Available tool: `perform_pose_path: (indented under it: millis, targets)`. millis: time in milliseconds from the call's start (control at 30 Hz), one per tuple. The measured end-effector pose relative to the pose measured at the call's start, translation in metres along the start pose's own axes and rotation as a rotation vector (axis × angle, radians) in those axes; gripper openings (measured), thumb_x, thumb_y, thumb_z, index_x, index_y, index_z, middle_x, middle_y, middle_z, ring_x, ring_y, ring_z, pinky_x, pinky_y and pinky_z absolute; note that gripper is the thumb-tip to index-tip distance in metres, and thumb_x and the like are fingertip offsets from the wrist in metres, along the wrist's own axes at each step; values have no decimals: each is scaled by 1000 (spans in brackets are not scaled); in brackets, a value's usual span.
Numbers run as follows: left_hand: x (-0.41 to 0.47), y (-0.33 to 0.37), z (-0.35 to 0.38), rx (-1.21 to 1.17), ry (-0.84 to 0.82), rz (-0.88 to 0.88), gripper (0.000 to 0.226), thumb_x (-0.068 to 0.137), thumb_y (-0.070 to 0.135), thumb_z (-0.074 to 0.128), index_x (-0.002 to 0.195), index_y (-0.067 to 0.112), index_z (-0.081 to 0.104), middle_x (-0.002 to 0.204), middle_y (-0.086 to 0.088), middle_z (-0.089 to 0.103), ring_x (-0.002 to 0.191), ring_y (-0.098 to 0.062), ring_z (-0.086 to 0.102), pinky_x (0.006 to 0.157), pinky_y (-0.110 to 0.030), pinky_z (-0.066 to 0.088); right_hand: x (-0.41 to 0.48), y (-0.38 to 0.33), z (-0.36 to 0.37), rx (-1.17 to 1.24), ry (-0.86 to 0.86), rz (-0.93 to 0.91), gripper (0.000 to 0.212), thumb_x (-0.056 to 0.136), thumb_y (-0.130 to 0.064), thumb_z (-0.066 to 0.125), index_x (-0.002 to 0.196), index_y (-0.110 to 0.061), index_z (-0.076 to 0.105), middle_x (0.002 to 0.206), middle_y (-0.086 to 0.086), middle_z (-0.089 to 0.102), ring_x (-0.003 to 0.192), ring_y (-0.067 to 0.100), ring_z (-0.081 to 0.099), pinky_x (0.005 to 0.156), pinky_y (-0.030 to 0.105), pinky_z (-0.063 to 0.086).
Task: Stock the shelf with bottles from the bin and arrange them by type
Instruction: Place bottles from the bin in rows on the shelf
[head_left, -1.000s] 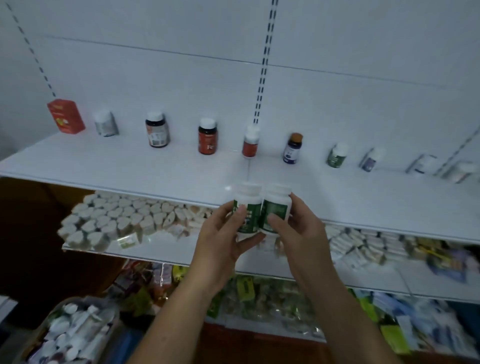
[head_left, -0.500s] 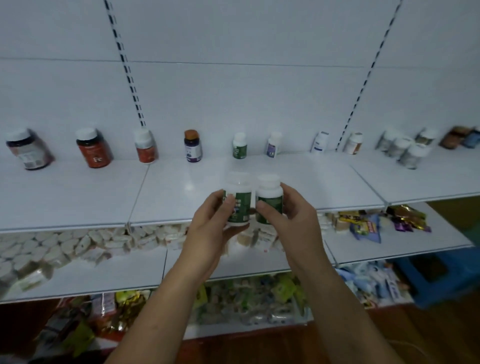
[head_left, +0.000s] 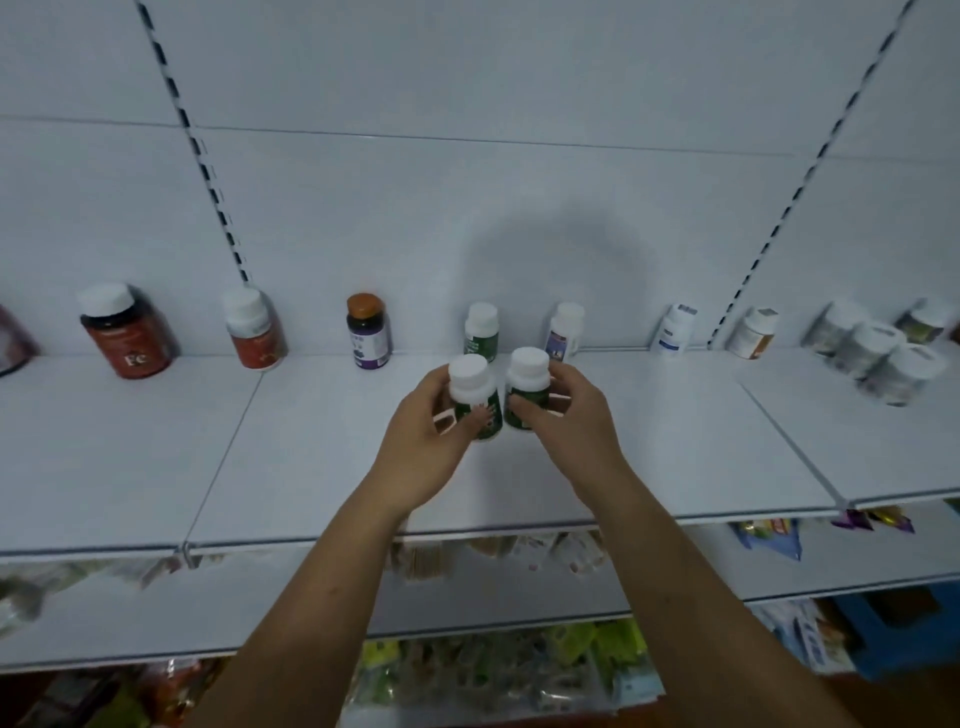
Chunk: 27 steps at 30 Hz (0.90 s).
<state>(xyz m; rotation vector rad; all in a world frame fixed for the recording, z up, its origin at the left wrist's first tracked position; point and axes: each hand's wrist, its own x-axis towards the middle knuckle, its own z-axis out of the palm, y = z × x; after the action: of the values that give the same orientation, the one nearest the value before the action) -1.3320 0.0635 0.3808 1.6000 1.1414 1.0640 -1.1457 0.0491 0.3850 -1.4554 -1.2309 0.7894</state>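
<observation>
Your left hand (head_left: 431, 447) grips one green-label bottle (head_left: 471, 397), right hand (head_left: 576, 421) the second bottle (head_left: 525, 388), in front of the shelved green bottle (head_left: 481, 332). Neither released; stocking looks early.

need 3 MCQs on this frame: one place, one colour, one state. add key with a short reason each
1. Where are the left bottle and right bottle relative to the back green-label bottle?
A. in front of it
B. behind it
C. on the lower shelf

2. Cap colour of the purple-label bottle just left of that back one?
A. white
B. orange
C. blue

3. State of the left grip and right grip?
A. both empty
B. both on one bottle
C. each holds one bottle

Key: 1 A, both are held over the top shelf, nearer the camera than the back bottle. 2 B, its lid is orange-brown. 3 C, fingers curl round separate bottles.
</observation>
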Motion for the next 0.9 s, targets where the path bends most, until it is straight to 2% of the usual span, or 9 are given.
perform_pose_path:
  millis: [67,167,233,333,400,500,600,733,900]
  targets:
    - [16,-7,-2,38,-9,4,54,100,20,71,150,27,51,140,12,65,126,-5,62,112,-33,51,22,7,7,-32,-15,5,50,86,-14,83,125,-35,60,114,-12,68,105,9,67,79,14,51]
    - [34,-17,-6,88,-64,-3,56,101,19,69,153,27,48,145,11,61,131,-8,59,114,-35,50,48,13,15,-60,-35,-4,46,83,-14,85,117,-33,61,105,-23,65,99,-3,63,76,12,47]
    - [39,-25,-5,124,-125,2,56,101,17,68,152,28,48,145,12,61,132,-5,58,114,-35,49,59,20,19,-53,-52,-7,45,82,-15,86,116,-31,62,108,-20,68,101,-2,64,81,17,52]
    - [40,-34,1,128,-153,6,57,101,13,69,151,31,48,144,17,59,130,1,57,114,-32,49,73,30,24,-13,-82,15,46,81,-16,85,122,-28,68,117,-10,73,107,6,69,96,33,58]
    - [39,-37,7,97,-130,5,62,101,15,69,154,35,43,149,19,55,136,-1,54,116,-35,47,79,34,25,18,-112,8,46,81,-19,83,124,-29,70,118,-9,76,108,8,71,99,41,58]
    - [41,-37,17,122,-109,38,66,103,17,64,160,35,34,154,16,51,142,-5,49,119,-41,44,84,33,27,58,-171,-1,37,86,-20,76,121,-29,73,116,-9,77,109,9,72,100,44,57]
    - [46,-36,25,136,-100,44,71,104,11,59,165,29,26,158,7,49,144,-12,49,119,-47,44,89,34,30,21,-186,-7,27,90,-18,66,113,-28,76,109,-8,78,104,9,73,98,43,58]
    - [51,-39,33,139,-92,39,85,104,7,57,168,34,8,167,12,36,151,-5,39,124,-46,37,96,40,32,9,-190,-11,30,98,-11,59,115,-28,77,110,-10,78,104,7,72,95,36,58]
    - [53,-40,39,148,-46,88,82,102,-1,57,168,24,15,170,9,29,156,-8,30,127,-48,30,101,45,33,26,-164,-19,29,100,-12,59,118,-26,76,110,-13,77,101,0,71,87,21,54]
